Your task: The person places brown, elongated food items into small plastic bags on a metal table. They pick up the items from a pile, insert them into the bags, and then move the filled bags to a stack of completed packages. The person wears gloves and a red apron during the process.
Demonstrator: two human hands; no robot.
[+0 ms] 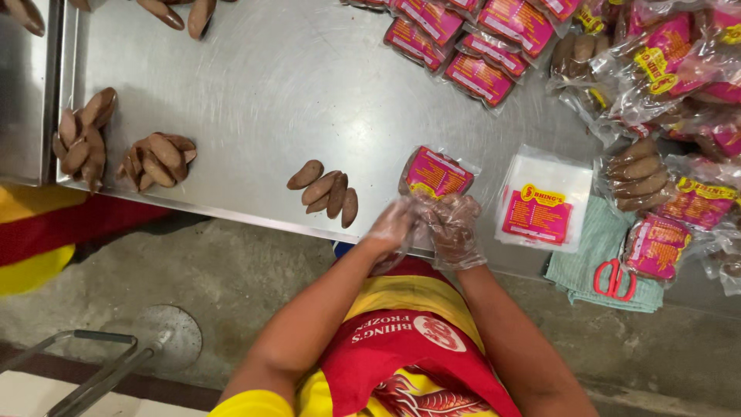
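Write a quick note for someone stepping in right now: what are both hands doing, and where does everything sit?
Left hand and right hand, both in clear plastic gloves, together grip a clear plastic packet with a pink label at the steel table's near edge.
Five loose brown oblong rolls lie just left of it; two more piles sit farther left.
A stack of empty labelled bags lies right, beside red-handled scissors on a green cloth.
Filled packets are heaped at the far right.
Loose rolls remain unpacked.

Food-packing workplace: steel table [255, 85], piled labelled bags [478, 77], sorted brown food heaps [158, 161], gloved hands [432, 228].
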